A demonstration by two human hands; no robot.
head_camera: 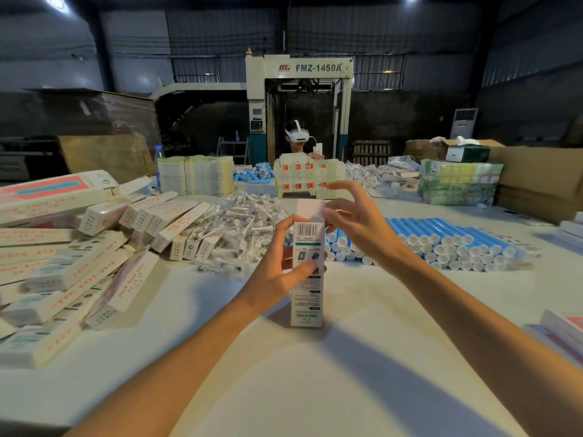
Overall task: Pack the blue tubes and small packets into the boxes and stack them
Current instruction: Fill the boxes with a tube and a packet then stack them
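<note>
A tall white box [307,288] with a barcode stands upright on the table [315,389], its top flap raised. My left hand [277,272] grips its upper half, thumb across the front. My right hand [359,222] is at the box's top right, thumb and a finger at the flap, the other fingers spread above. Blue tubes [441,241] with white caps lie stacked to the right. Small clear packets [239,225] are heaped behind the box. Packed boxes [72,272] are piled at the left.
A person wearing a headset [298,137] sits across the table behind flat printed cartons [307,178]. Bundled flat cartons [195,175] and wrapped green packs [457,184] stand at the far side. Another box pile [564,335] sits at the right edge.
</note>
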